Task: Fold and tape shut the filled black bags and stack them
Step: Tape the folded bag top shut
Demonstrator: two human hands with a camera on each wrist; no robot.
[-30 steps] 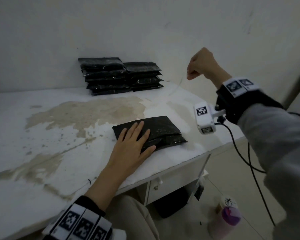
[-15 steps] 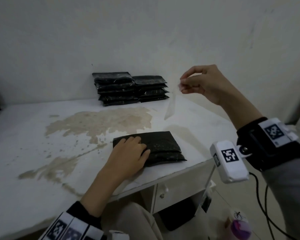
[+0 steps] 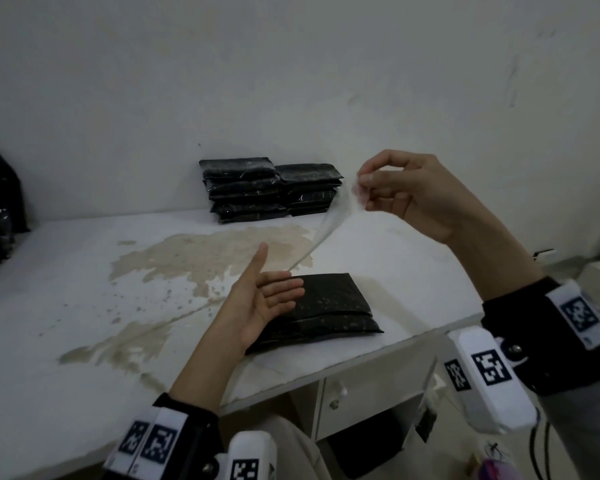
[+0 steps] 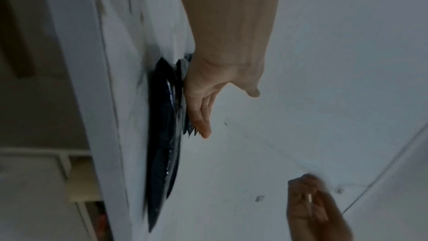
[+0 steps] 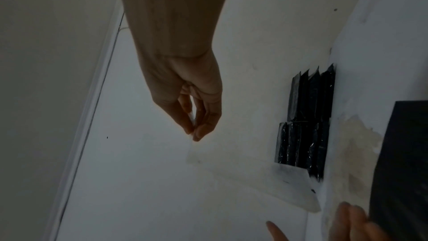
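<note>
Bag (image 3: 329, 306) lies folded on the surface (image 3: 66, 306) near its front edge. My right hand (image 3: 406, 192) pinches the tape strip (image 3: 329, 223) above it; my left hand (image 3: 264, 306) hovers spread, palm up. The dangling tape could curl and stick to itself.

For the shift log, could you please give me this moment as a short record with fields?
Right hand: raised, pinches one end of a clear tape strip
Left hand: open, palm up, above the folded black bag
Folded bag: on the white table, near its front edge, not yet taped
Finished bags: two stacks against the wall
</note>
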